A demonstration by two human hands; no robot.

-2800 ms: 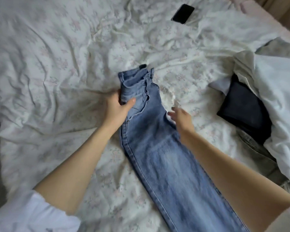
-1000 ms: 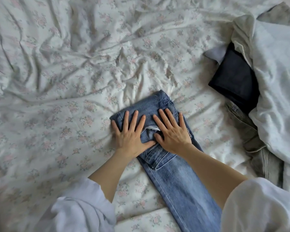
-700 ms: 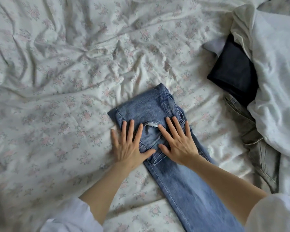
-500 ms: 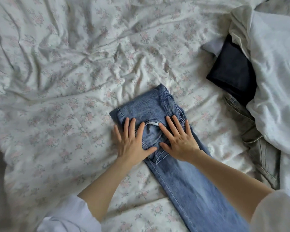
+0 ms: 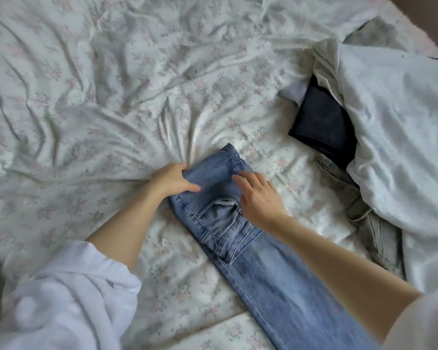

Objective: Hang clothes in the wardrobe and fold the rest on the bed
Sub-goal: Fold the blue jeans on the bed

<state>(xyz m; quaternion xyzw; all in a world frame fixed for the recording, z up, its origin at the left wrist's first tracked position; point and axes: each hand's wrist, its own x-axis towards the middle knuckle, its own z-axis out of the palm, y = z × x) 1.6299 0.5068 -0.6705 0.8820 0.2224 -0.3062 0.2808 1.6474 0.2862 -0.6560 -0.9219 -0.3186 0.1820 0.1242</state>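
Light blue jeans [image 5: 258, 271] lie on the floral bed sheet [image 5: 111, 102], running from the lower right up to the middle, with the waist end folded back over the legs. My left hand [image 5: 171, 180] grips the left edge of that folded end, thumb on top and fingers tucked under it. My right hand [image 5: 259, 195] rests on the fold's right side with its fingers stretched out over the denim near the back pocket.
At the right lies a heap of clothes: a folded dark navy garment [image 5: 321, 127], a large white garment [image 5: 400, 137] and grey-green trousers [image 5: 372, 223]. A white sleeve [image 5: 68, 299] fills the lower left corner.
Both hands were pressing flat on the folded waist end. Now my left hand has moved to its left edge and grips it, and my right hand has slid a little to the right.
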